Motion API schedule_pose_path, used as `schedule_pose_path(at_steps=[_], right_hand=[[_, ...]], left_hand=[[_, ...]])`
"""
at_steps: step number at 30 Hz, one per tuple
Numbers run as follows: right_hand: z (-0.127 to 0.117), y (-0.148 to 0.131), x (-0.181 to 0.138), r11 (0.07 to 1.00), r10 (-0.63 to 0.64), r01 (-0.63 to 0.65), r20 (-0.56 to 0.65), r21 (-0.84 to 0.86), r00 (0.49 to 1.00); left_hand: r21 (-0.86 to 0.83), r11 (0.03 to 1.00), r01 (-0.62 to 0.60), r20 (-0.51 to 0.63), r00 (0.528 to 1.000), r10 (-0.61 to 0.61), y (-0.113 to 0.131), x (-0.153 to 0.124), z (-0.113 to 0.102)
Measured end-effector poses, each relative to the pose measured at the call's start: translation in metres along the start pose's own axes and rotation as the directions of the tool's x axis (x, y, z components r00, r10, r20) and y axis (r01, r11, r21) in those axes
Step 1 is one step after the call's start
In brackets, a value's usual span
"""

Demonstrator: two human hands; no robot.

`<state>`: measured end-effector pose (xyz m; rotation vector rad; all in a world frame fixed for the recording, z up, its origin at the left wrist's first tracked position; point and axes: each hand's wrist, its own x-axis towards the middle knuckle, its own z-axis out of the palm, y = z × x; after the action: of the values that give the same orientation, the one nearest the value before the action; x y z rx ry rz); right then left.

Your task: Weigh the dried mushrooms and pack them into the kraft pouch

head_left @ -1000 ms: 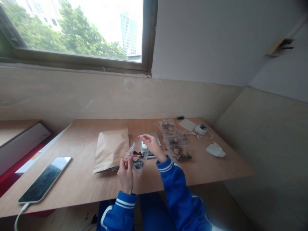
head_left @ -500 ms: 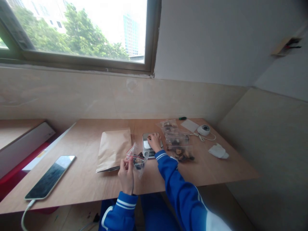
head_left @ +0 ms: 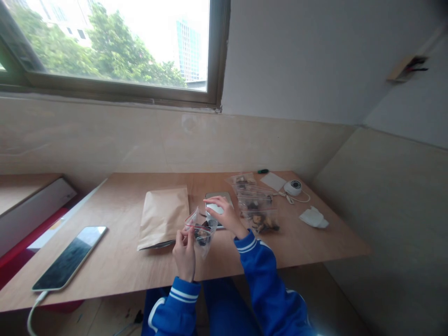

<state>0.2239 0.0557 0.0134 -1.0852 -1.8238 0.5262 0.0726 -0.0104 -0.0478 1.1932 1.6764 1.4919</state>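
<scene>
My left hand (head_left: 184,252) is closed on the rim of a small clear zip bag (head_left: 200,232) with dark pieces inside, held just above the wooden table (head_left: 115,252). My right hand (head_left: 226,213) hovers over a small silver scale (head_left: 215,205) behind the bag. Its fingers are curled in a pinch near the bag's mouth, and whatever they hold is too small to make out. To the right of the scale lie several filled clear bags (head_left: 257,212) in a row.
A brown paper pouch (head_left: 163,216) lies flat left of the scale. A phone (head_left: 68,258) with a cable rests at the table's left front. A crumpled tissue (head_left: 313,217), a round white device (head_left: 292,187), a white card (head_left: 273,180) and a green pen (head_left: 262,171) sit at the right rear.
My right hand went back to the scale's tray, then came forward again toward the bag's mouth. My left hand kept the bag in about the same place.
</scene>
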Motion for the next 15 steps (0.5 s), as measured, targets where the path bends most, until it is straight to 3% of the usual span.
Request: schedule_pose_path(at_steps=[7,11,15], right_hand=[[-0.006,-0.001,-0.048,0.972,0.219,-0.211,-0.076,0.104,0.973],[0.013,0.005,-0.082,0.909,0.372,-0.364,-0.004,0.202,0.928],[0.032,-0.002,-0.095,0.844,0.448,-0.427,0.011,0.325,0.894]], left_hand=[[-0.01,1.0,0.021,-0.051,0.998,-0.021,0.002,-0.004,-0.004],[-0.034,0.998,0.048,-0.074,0.996,-0.051,0.006,-0.008,0.0],[-0.065,0.998,0.007,-0.055,0.998,-0.011,0.006,-0.015,0.006]])
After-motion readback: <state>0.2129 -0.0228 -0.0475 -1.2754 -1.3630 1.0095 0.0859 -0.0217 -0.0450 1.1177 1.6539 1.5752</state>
